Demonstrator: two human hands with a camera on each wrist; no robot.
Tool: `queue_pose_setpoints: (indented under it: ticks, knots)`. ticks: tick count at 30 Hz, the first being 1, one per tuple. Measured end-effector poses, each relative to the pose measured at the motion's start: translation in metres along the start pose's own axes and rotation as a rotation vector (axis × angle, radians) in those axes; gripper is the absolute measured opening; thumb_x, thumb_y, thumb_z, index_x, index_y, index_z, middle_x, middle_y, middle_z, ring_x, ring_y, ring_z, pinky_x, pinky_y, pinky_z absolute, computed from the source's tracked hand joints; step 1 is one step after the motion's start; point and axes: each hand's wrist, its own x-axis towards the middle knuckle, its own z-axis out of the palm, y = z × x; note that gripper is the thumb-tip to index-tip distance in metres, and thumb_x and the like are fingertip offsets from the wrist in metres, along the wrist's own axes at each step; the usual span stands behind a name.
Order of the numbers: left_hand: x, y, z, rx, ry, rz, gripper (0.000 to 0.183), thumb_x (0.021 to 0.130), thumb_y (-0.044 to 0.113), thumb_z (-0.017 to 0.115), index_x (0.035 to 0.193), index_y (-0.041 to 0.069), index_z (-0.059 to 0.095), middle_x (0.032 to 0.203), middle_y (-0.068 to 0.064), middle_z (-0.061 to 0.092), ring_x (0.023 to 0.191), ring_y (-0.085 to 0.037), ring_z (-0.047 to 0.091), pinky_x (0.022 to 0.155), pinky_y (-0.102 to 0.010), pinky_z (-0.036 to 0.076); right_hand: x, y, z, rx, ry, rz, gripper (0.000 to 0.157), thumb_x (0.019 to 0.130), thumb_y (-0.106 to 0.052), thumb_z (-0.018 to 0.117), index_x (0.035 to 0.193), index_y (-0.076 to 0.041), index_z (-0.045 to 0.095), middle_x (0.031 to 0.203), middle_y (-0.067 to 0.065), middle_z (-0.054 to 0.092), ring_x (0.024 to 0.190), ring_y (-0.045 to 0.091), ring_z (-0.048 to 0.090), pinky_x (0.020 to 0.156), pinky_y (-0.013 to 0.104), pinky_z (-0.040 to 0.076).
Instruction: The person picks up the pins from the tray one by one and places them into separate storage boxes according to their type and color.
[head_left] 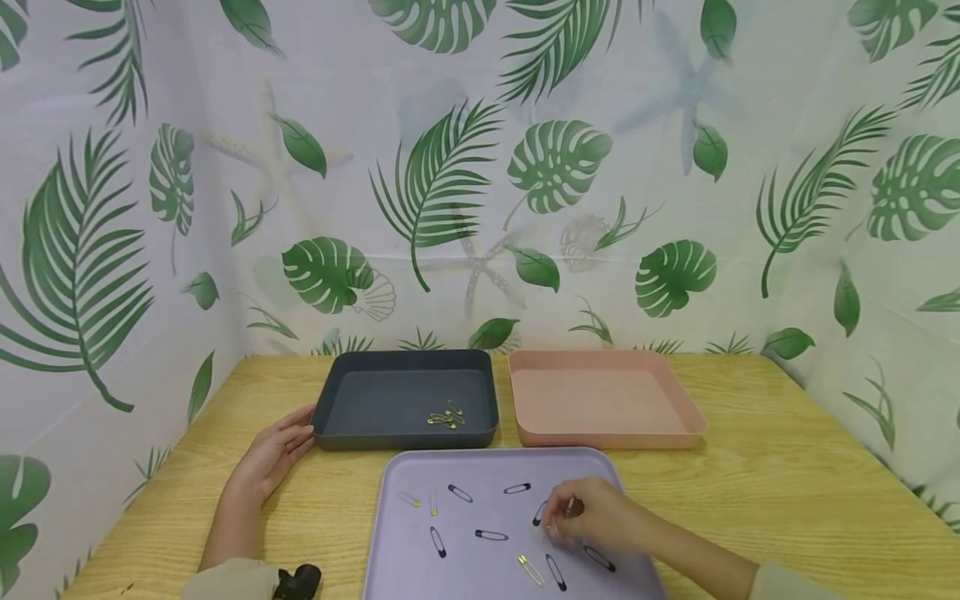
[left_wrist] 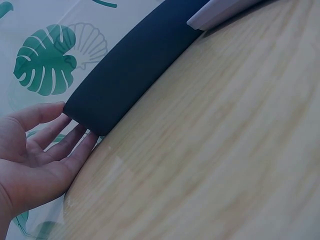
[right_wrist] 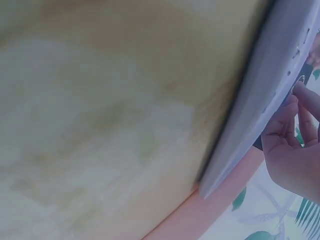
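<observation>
My left hand [head_left: 272, 457] rests its extended fingertips against the left end of the dark grey tray [head_left: 405, 441]; the left wrist view shows this hand [left_wrist: 42, 157] touching the tray's corner [left_wrist: 120, 85]. Over the right side of the lilac tray [head_left: 405, 575], my right hand [head_left: 592, 512] pinches a small pin. In the right wrist view, that looped safety pin [right_wrist: 302, 78] shows at the tips of the thumb and index finger. Black safety pins [head_left: 491, 535] lie scattered on the lilac tray, along with gold ones [head_left: 531, 570]. Several gold safety pins [head_left: 442, 420] sit inside the dark tray.
A pink tray [head_left: 600, 400] stands to the right of the dark one, both behind the lilac tray. All rest on a wooden table [head_left: 787, 467]. A leaf-patterned sheet [head_left: 480, 208] encloses the back and sides. The left wrist bears a black device [head_left: 297, 582].
</observation>
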Motion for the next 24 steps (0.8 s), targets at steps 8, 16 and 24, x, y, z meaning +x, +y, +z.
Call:
queue_pose_setpoints:
  ticks: [8,16,24]
  knots:
    - [-0.001,0.0,0.0,-0.005,0.0,0.003,0.056,0.095,0.002,0.044,0.143,-0.006,0.017,0.133,-0.008,0.038,0.102,-0.004,0.053,0.093,-0.023,0.039,0.019,-0.005,-0.01,-0.056,0.001,0.024,0.012,0.079,-0.002,0.065,0.081,-0.013,0.068,0.075,-0.008,0.058,0.056,0.006,0.047,0.048,0.021,0.041]
    - [-0.001,0.001,0.001,0.008,-0.005,0.005,0.056,0.095,0.003,0.044,0.143,-0.006,0.016,0.145,-0.019,0.02,0.106,-0.004,0.05,0.095,-0.024,0.036,0.043,-0.013,-0.018,-0.053,0.028,0.03,0.006,0.08,-0.002,0.067,0.081,-0.008,0.069,0.075,-0.005,0.061,0.059,0.014,0.048,0.05,0.022,0.041]
    - [0.0,0.001,0.0,0.004,-0.013,-0.006,0.057,0.096,0.003,0.043,0.144,-0.005,0.014,0.147,-0.021,0.014,0.109,-0.006,0.048,0.098,-0.025,0.034,0.063,-0.017,-0.019,-0.031,0.045,0.066,0.003,0.082,-0.005,0.066,0.085,-0.006,0.069,0.076,-0.003,0.06,0.061,0.012,0.047,0.049,0.024,0.041]
